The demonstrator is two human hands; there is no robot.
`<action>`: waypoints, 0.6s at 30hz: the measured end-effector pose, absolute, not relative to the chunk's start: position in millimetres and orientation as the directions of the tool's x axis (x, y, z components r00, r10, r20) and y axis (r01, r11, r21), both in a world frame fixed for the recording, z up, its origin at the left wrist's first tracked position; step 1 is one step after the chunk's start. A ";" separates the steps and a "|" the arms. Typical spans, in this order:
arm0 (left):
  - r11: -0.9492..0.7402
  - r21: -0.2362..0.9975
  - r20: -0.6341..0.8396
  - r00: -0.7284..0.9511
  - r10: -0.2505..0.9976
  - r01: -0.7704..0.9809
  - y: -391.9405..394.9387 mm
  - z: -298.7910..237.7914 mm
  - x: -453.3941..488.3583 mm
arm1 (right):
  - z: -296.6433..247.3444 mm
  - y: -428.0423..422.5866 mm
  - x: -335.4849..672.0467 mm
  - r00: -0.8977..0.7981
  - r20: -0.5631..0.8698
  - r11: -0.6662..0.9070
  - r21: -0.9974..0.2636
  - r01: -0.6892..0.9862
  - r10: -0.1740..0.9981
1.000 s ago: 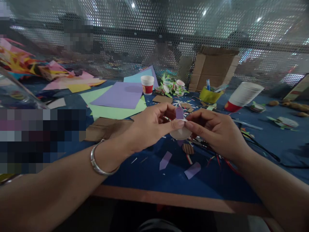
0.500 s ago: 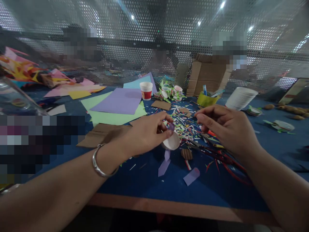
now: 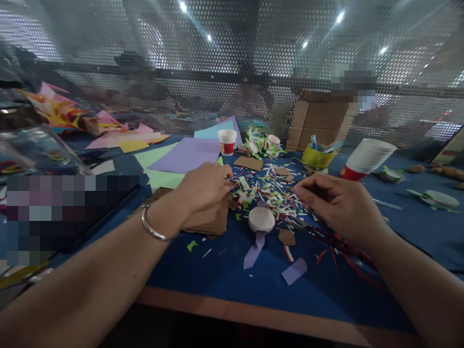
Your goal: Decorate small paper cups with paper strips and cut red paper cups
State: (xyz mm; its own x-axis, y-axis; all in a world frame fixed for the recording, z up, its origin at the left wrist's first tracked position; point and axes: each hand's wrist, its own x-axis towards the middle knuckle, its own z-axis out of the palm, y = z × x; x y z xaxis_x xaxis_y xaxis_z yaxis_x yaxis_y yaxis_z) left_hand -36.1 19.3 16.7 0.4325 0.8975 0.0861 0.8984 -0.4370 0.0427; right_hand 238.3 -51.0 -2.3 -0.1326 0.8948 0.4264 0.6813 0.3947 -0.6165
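Observation:
A cut-down white paper cup (image 3: 261, 220) stands on the blue table between my hands. A purple paper strip (image 3: 253, 253) extends from its near side, and a bit of purple shows behind it. My left hand (image 3: 205, 191), with a silver bangle on the wrist, hovers over stacked brown cardboard (image 3: 208, 215). Its fingers are bent but apart, and I see nothing in them. Above the handles of the red scissors (image 3: 328, 237), my right hand (image 3: 335, 200) has thumb and fingers curled together. Whatever they pinch, if anything, is hidden. Close by lie a purple piece (image 3: 294, 271) and a small cardboard oval (image 3: 286, 237).
Paper scraps (image 3: 268, 181) cover the middle. Behind are purple sheets (image 3: 184, 154), a red-and-white cup (image 3: 226, 142), a yellow pen holder (image 3: 319, 157) and green-trimmed cup crafts (image 3: 263, 145). Stacked cups (image 3: 369, 157) lean at right; a clear container (image 3: 39, 150) stands at left.
My left hand has let go of the purple piece and drawn left, away from the cut-down cup. My right hand stays nearly still, its thumb closer to the fingers. The view has shifted slightly.

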 end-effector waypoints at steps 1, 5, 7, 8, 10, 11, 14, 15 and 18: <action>-0.388 -0.011 0.039 0.388 0.921 0.922 25.1 17.6 -41.2 | -2.5 -51.4 237.9 -0.143 0.424 0.398 -0.606 0.689 0.894; -0.262 -0.092 -0.032 0.260 0.965 0.961 45.3 15.5 -55.9 | -2.7 -53.0 236.8 -0.200 0.436 0.431 -0.531 0.730 0.877; -0.225 -0.106 -0.048 0.221 0.974 0.969 52.7 12.6 -60.6 | -2.3 -53.9 236.5 -0.220 0.443 0.444 -0.502 0.743 0.869; -0.210 -0.115 -0.064 0.204 0.977 0.971 55.6 11.3 -62.5 | -2.0 -54.3 236.4 -0.226 0.446 0.448 -0.492 0.746 0.866; -0.185 -0.133 -0.097 0.173 0.980 0.974 60.1 9.8 -65.4 | -1.5 -54.8 236.2 -0.237 0.449 0.455 -0.475 0.753 0.861; -0.177 -0.141 -0.110 0.162 0.981 0.974 61.8 9.7 -66.4 | -1.3 -54.8 236.0 -0.243 0.452 0.460 -0.466 0.756 0.858; -0.189 -0.152 -0.132 0.170 0.977 0.970 67.4 12.8 -69.6 | -1.0 -54.6 235.5 -0.264 0.454 0.472 -0.442 0.762 0.851; -0.211 -0.149 -0.137 0.191 0.972 0.966 70.0 14.6 -71.2 | -1.0 -54.4 235.4 -0.272 0.450 0.476 -0.441 0.761 0.851; -0.316 -0.105 -0.137 0.301 0.944 0.943 80.3 19.4 -78.8 | -1.1 -53.9 234.9 -0.299 0.426 0.486 -0.446 0.752 0.854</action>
